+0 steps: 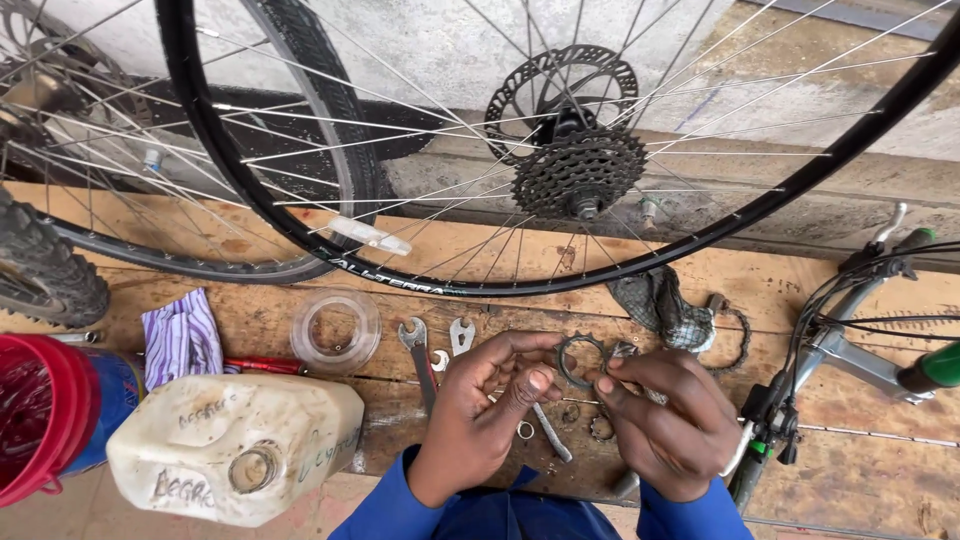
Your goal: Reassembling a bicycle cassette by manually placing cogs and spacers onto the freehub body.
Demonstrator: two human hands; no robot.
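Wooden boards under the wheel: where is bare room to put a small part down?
Bare wood lies between the striped cloth and the wheel rim, and on the boards right of the right hand, below the handlebar. It is crowded around the wrenches, the left hand and the small rings.

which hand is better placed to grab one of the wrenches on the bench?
Left, probably. The left hand sits right beside the wrenches, just left of the toothed ring both hands pinch. The right hand lies farther off, toward the handlebar side.
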